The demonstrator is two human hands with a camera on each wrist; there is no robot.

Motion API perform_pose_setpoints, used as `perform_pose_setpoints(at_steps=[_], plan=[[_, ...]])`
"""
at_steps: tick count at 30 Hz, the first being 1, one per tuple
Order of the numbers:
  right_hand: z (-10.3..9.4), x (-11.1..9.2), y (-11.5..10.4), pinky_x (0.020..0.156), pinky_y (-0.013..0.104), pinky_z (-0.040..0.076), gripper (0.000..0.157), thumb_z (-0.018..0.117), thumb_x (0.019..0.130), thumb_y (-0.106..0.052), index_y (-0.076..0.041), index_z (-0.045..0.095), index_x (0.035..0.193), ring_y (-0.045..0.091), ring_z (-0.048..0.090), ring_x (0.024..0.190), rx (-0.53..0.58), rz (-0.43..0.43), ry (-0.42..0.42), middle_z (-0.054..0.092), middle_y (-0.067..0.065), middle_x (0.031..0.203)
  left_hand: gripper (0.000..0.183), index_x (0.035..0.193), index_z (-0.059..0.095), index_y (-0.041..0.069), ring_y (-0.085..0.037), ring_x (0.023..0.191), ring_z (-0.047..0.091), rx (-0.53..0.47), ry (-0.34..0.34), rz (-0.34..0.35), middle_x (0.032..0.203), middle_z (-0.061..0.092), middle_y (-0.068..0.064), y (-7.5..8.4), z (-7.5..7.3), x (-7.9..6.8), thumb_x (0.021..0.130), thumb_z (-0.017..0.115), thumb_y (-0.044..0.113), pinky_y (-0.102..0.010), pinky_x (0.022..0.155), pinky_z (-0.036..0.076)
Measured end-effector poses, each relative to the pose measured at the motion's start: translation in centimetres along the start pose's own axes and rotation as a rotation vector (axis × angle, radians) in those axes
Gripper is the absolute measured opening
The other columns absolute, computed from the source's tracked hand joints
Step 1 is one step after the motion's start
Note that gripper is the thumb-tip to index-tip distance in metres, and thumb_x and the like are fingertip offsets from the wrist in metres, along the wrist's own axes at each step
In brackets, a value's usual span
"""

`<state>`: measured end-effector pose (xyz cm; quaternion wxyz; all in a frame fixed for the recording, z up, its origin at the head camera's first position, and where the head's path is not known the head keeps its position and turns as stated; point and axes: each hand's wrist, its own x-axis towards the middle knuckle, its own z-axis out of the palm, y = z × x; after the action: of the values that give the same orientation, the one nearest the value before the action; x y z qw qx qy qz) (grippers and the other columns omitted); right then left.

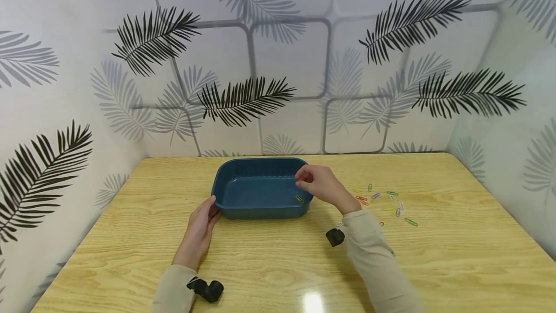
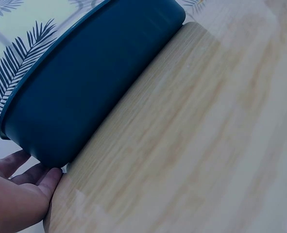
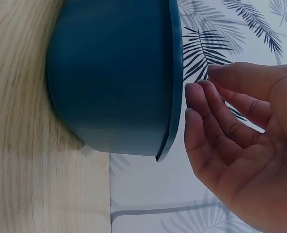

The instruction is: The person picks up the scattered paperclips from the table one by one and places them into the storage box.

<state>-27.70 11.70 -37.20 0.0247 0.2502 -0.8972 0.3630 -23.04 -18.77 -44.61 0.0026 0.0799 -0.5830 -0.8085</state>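
Observation:
A dark blue plastic tub (image 1: 260, 214) stands on the wooden table. My left hand (image 1: 201, 228) holds its near left corner, the thumb up at the rim and the fingers against the outer wall. In the left wrist view, several fingers (image 2: 50, 182) touch the tub low on its side. Over the tub's right end is my right hand (image 1: 320, 183), fingers loosely bent, with a gap between thumb and fingertips and nothing held. A yellow-green paper clip (image 1: 299, 199) shows below that hand, against the tub's near right part.
To the right of the tub, several loose paper clips in red, yellow, green, blue and white are scattered, among them a green clip (image 1: 410, 222) and a blue clip (image 1: 376, 196). A wall with leaf patterns (image 1: 286, 124) rises behind the table (image 1: 269, 264).

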Motion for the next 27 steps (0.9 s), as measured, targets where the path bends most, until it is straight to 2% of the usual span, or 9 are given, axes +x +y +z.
perform_pose_setpoints(at_steps=[9,17,27], plan=[[-0.9,-1.0,0.7,0.07,0.034,0.052,0.012,0.065,0.092,-0.006,-0.001,0.065,0.103,0.019,0.061,0.08,-0.02,-0.053,-0.006,0.064,0.002,0.088,0.053,0.146,0.03,-0.009,-0.025,0.13,0.035,-0.012,-0.008,0.004,0.146,0.033,-0.023,0.1,0.1,0.1,0.106,0.041,0.024,-0.035,0.11,0.03],[-1.9,-2.1,1.4,0.073,0.036,0.053,0.021,0.066,0.091,-0.003,0.001,0.063,0.111,0.019,0.062,0.08,-0.063,-0.106,0.019,0.063,0.002,0.089,0.052,0.145,0.033,-0.009,-0.024,0.126,0.039,-0.002,0.003,0.008,0.143,0.036,-0.022,0.0,0.0,0.2,0.105,0.042,0.024,-0.033,0.108,0.033],[-2.7,-4.7,3.0,0.071,0.033,0.053,0.016,0.065,0.091,-0.002,0.002,0.064,0.107,0.017,0.062,0.079,-0.094,-0.11,-0.04,0.063,-0.001,0.086,0.053,0.144,0.033,-0.009,-0.021,0.122,0.041,0.011,0.005,0.01,0.141,0.037,-0.021,-0.1,-0.1,0.1,0.105,0.042,0.025,-0.035,0.109,0.032]])
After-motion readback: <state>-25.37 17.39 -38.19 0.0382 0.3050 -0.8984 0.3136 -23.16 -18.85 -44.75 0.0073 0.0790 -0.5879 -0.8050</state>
